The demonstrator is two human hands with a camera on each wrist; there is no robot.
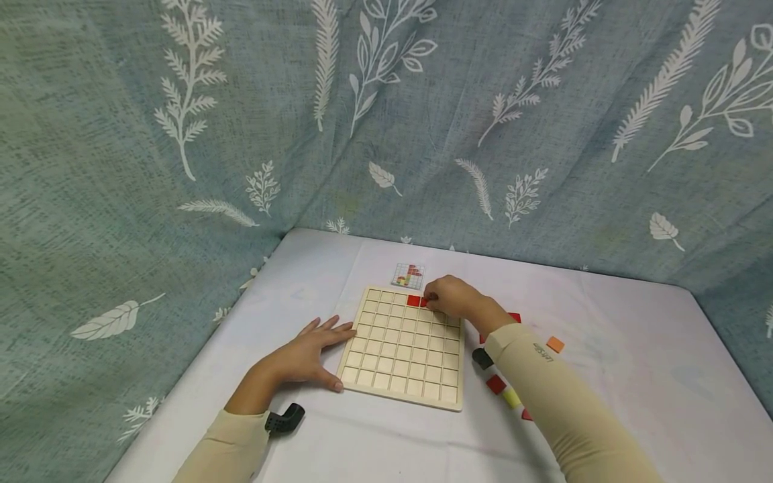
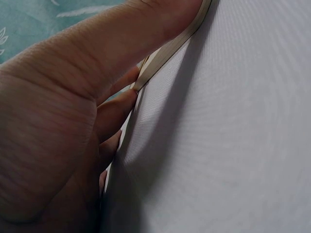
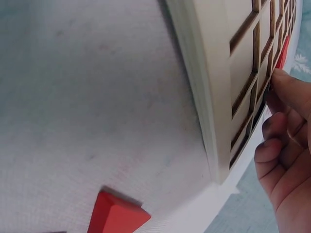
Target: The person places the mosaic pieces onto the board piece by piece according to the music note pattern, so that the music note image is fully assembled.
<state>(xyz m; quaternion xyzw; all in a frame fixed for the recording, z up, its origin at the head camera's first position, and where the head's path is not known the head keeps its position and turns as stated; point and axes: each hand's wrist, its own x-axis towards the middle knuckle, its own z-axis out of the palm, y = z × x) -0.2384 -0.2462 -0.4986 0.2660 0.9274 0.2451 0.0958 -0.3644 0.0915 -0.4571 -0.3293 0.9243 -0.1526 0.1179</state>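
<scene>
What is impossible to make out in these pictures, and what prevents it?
Small square card with coloured grid design, head view: details too small.
Small red piece at the right hand, head view: partly covered by that hand.
Lowest loose red piece, head view: partly behind the beige right sleeve.
Red angular block, right wrist view: cut off by bottom edge.
Left hand, left wrist view: thumb tip cut off by top edge.

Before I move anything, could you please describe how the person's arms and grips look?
The left grip and right grip are bare, without gloves. Snug beige sleeves cover the forearms: the left sleeve is plain where it shows, while the right sleeve has small dark lettering near its cuff. A bent black device sits at the left wrist.
</scene>
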